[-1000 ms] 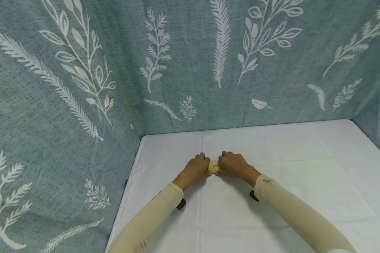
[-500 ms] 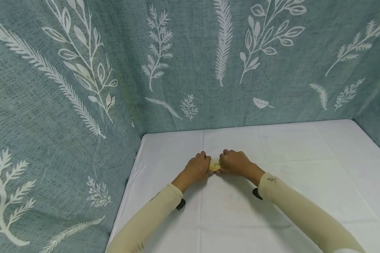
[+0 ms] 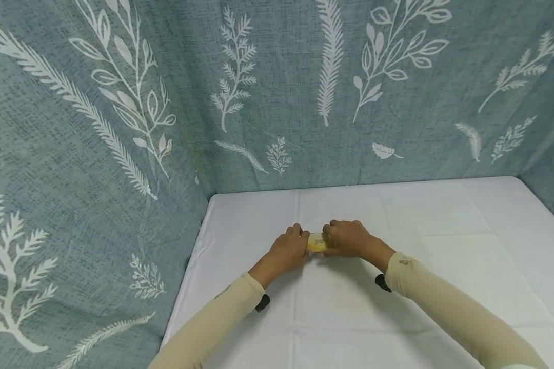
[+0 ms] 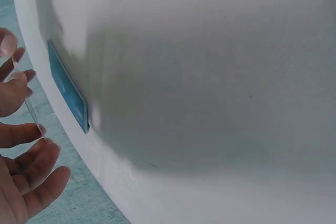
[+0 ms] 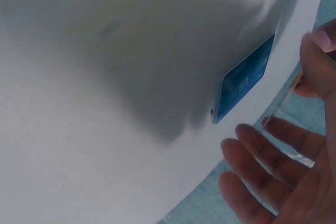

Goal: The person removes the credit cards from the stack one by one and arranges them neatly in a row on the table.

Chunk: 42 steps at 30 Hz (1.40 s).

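A thin, flat yellow card (image 3: 317,242) with dark script on its face is held up between both hands over the white table. My left hand (image 3: 287,252) pinches its left end between thumb and fingers. Its right end is in the grip of my right hand (image 3: 349,239). Both wrist views show this card (image 4: 32,109) nearly edge-on, as a thin pale strip. Beyond the hands, a flat blue rectangular thing (image 5: 245,80) lies on the table; its kind cannot be told, and it is hidden in the head view.
A white cloth (image 3: 424,287) covers the table. Blue-green curtains (image 3: 268,92) with white leaf prints hang behind the far edge and along the left side. A dark wrist device (image 3: 262,303) sits under the left cuff, another (image 3: 382,283) under the right.
My hands have drawn slightly apart, the right one shifting right, so more of the yellow card shows between them. The head view has shifted a little.
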Available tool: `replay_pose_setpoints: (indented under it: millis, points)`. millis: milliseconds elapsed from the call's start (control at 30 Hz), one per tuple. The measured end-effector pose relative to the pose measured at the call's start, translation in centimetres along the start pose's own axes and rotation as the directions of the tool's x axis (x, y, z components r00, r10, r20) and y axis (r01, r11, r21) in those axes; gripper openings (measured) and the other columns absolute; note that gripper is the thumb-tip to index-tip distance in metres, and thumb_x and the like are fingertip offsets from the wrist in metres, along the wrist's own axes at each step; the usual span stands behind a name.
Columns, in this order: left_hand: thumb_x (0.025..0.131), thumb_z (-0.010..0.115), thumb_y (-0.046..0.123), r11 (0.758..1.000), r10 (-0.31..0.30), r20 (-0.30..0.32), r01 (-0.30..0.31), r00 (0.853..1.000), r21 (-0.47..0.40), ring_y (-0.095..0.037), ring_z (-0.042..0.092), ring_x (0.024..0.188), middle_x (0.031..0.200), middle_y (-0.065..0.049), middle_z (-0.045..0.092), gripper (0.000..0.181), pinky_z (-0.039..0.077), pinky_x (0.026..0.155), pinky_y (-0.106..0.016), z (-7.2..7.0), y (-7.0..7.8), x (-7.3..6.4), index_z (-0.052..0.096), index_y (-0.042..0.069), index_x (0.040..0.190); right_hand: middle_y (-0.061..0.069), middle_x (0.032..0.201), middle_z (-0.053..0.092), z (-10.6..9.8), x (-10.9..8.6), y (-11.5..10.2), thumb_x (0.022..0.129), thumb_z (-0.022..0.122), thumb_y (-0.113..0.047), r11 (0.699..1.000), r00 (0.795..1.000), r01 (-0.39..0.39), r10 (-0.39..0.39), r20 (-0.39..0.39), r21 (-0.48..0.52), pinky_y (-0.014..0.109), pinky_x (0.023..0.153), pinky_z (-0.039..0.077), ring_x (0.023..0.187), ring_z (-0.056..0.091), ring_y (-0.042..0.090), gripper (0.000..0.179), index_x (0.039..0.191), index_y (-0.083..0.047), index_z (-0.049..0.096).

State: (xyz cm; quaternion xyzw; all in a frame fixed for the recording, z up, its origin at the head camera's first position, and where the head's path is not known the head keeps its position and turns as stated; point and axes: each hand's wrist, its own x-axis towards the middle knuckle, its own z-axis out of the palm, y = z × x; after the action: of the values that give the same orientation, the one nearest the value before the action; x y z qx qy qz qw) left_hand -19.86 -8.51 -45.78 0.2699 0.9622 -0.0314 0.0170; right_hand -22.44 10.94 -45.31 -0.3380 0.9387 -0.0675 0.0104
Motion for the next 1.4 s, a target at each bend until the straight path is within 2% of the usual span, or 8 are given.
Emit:
replay_pose_setpoints:
  millis: [333, 700, 900, 1100, 1400]
  points:
    - [0.092, 0.06, 0.038, 0.999, 0.019, 0.039, -0.02, 0.999, 0.039, -0.02, 0.05, 0.094, 0.111, -0.012, 0.05, 0.05, 0.048, 0.071, -0.03, -0.8, 0.4, -1.4, 0.052, 0.002, 0.126, -0.006, 0.08, 0.057, 0.5, -0.7, -0.3, 0.07, 0.078, -0.052, 0.998, 0.999, 0.031, -0.03, -0.018, 0.055, 0.029, 0.049, 0.041, 0.063, 0.051, 0.009, 0.051, 0.102, -0.015, 0.062]
    - [0.091, 0.061, 0.038, 0.999, 0.034, 0.027, -0.035, 0.999, 0.022, -0.02, 0.05, 0.095, 0.11, -0.011, 0.05, 0.048, 0.047, 0.074, -0.03, -1.5, 0.6, -3.0, 0.054, 0.004, 0.123, -0.007, 0.079, 0.058, 0.5, -1.3, -1.3, 0.068, 0.078, -0.053, 0.998, 0.999, 0.036, -0.035, -0.025, 0.047, 0.026, 0.049, 0.039, 0.061, 0.048, 0.008, 0.051, 0.1, -0.017, 0.06]
    - [0.089, 0.064, 0.039, 0.999, 0.035, 0.003, -0.035, 0.999, -0.013, -0.018, 0.049, 0.09, 0.107, -0.009, 0.052, 0.05, 0.046, 0.073, -0.03, -1.7, 0.5, -3.6, 0.056, 0.005, 0.124, -0.009, 0.075, 0.054, 0.4, -1.6, -1.6, 0.068, 0.078, -0.054, 0.997, 0.998, 0.051, -0.049, -0.034, 0.064, 0.026, 0.048, 0.037, 0.059, 0.046, 0.008, 0.051, 0.099, -0.017, 0.06]
    - [0.087, 0.065, 0.039, 0.997, 0.06, -0.039, -0.062, 0.997, -0.044, -0.018, 0.05, 0.09, 0.108, -0.009, 0.054, 0.052, 0.046, 0.072, -0.029, -1.8, 0.2, -4.5, 0.056, 0.007, 0.127, -0.009, 0.078, 0.056, 0.6, -1.8, -2.0, 0.067, 0.078, -0.054, 0.997, 0.998, 0.046, -0.043, -0.047, 0.068, 0.025, 0.047, 0.036, 0.058, 0.045, 0.007, 0.053, 0.102, -0.018, 0.061]
    - [0.087, 0.066, 0.041, 0.994, 0.089, -0.073, -0.093, 0.993, -0.051, -0.017, 0.052, 0.093, 0.11, -0.007, 0.055, 0.05, 0.047, 0.073, -0.028, -1.5, -0.3, -5.4, 0.058, 0.008, 0.124, -0.009, 0.078, 0.056, 0.8, -2.3, -2.6, 0.067, 0.078, -0.054, 0.995, 0.994, 0.064, -0.056, -0.096, 0.082, 0.024, 0.045, 0.034, 0.055, 0.043, 0.006, 0.05, 0.098, -0.019, 0.058]
